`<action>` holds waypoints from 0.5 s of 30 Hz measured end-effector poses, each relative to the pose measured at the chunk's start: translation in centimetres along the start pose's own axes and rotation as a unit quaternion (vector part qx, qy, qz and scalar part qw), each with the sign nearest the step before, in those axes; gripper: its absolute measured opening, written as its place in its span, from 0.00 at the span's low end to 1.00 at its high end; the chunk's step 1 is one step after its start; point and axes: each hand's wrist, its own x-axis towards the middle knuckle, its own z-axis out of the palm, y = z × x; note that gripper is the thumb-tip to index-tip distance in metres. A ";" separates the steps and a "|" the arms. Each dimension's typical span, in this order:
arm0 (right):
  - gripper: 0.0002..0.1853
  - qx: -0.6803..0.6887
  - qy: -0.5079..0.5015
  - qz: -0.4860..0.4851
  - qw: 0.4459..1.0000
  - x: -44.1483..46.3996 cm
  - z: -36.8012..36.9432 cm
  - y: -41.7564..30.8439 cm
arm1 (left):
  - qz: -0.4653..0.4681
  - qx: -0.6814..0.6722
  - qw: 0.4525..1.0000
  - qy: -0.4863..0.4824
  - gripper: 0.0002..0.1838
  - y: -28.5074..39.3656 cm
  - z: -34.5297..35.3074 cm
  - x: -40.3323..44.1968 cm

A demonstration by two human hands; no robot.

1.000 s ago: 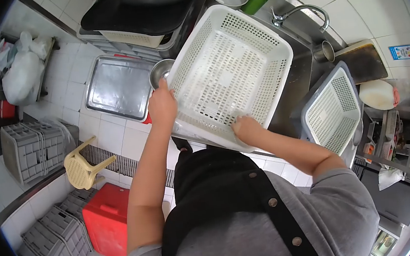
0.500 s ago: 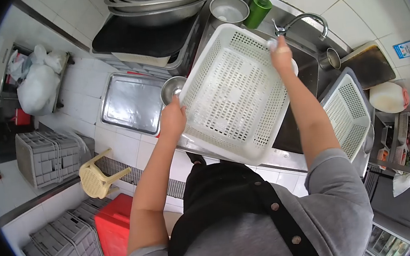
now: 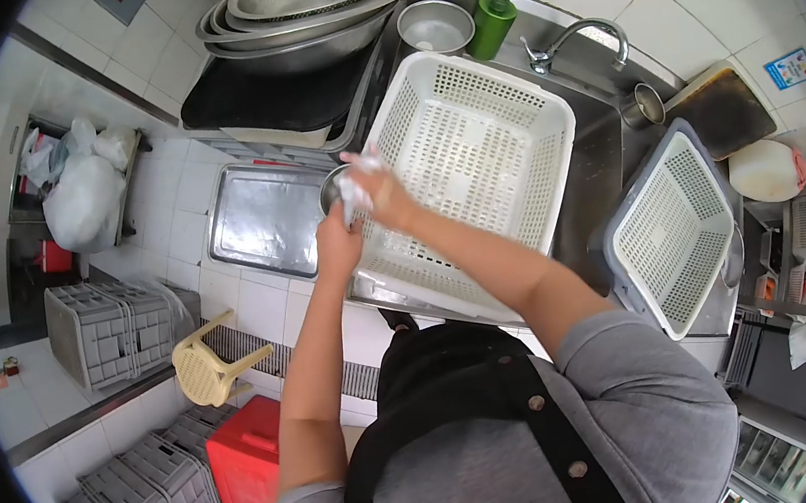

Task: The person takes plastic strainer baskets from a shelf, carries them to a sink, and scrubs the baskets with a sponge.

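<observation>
A large white perforated plastic basket (image 3: 465,137) rests tilted over the steel sink (image 3: 576,169). My left hand (image 3: 336,237) is closed at its left rim, fingers partly hidden. Crossing over the basket, my right hand (image 3: 388,199) holds a white, cloth-like piece (image 3: 354,190) against that rim, close to my left hand. It is blurred, and white foam may be on it. Just behind both hands a small steel bowl (image 3: 328,187) is partly covered.
Stacked steel basins (image 3: 301,26), a round steel bowl (image 3: 436,27) and a green pump bottle (image 3: 493,21) stand at the back. The faucet (image 3: 582,36) is behind the sink. A second basket (image 3: 679,213) leans at right; a metal tray (image 3: 264,217) lies left.
My right hand has left the basket's far right side and come across to the left rim, beside my left hand. The second basket at right shows more fully.
</observation>
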 end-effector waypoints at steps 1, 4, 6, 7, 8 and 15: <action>0.26 0.032 0.014 -0.003 0.999 -1.2 0.2 -2.2 | 0.001 -0.146 0.989 0.009 0.13 -1.5 0.3 0.2; 0.29 0.139 0.060 0.154 0.976 -4.8 2.0 -7.1 | -0.044 -0.345 0.938 -0.014 0.15 -2.3 0.1 -0.3; 0.33 0.130 0.059 0.227 0.963 -6.9 3.6 -7.8 | -0.071 -0.386 0.920 -0.008 0.10 -1.2 -0.1 -1.1; 0.33 0.121 0.003 0.292 0.949 -7.5 3.8 -8.1 | -0.082 -0.338 0.937 -0.005 0.09 -0.2 -0.1 -1.6; 0.33 0.111 -0.052 0.355 0.927 -7.3 2.7 -9.2 | -0.092 -0.289 0.953 -0.004 0.09 1.1 -0.1 -1.7; 0.16 0.117 -0.134 0.328 0.928 -11.7 -7.7 -12.3 | 0.029 -0.091 0.991 0.096 0.09 1.0 1.9 -2.4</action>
